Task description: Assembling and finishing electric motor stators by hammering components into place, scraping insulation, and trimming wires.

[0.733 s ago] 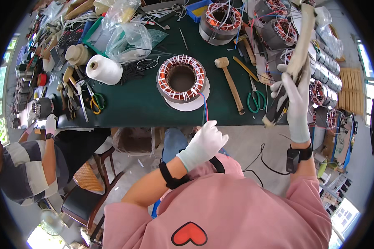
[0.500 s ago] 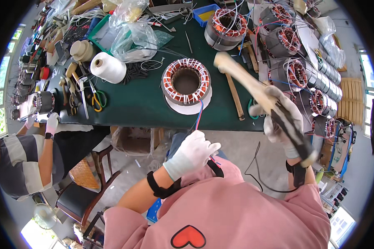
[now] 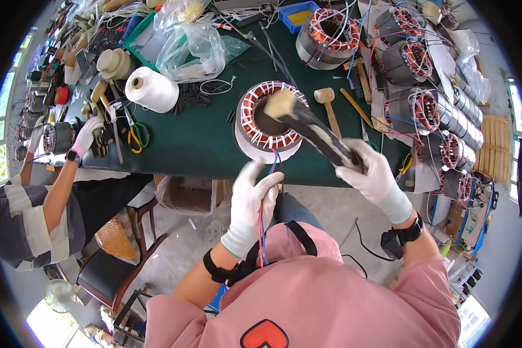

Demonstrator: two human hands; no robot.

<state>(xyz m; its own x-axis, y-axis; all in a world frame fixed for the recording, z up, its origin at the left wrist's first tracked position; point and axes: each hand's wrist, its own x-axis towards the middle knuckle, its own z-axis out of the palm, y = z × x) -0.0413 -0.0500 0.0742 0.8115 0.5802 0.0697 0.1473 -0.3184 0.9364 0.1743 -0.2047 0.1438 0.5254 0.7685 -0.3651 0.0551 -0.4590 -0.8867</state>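
A motor stator (image 3: 250, 116) stands on a round white pad (image 3: 281, 158) near the table's front edge, its copper winding laced with white cord. Red and blue lead wires (image 3: 262, 232) run from its near side toward me. My gloved left hand (image 3: 248, 200) has them between thumb and fingers. In my gloved right hand (image 3: 374, 177) is a wooden stick partly wrapped in black (image 3: 319, 136). Its bare, pale end is over the stator's opening and hides part of the ring; whether it touches cannot be told.
Right of the stator lies a wooden mallet (image 3: 329, 110). More stators (image 3: 409, 107) line the right side. At left are a white thread cone (image 3: 152, 90), scissors (image 3: 138, 138) and a plastic bag (image 3: 194, 52). A co-worker (image 3: 40, 214) handles another stator at far left.
My right hand has swung the stick left, its bare end now over the stator. My left hand has shifted slightly left and turned, fingers pointing up along the wires. The view has shifted slightly.
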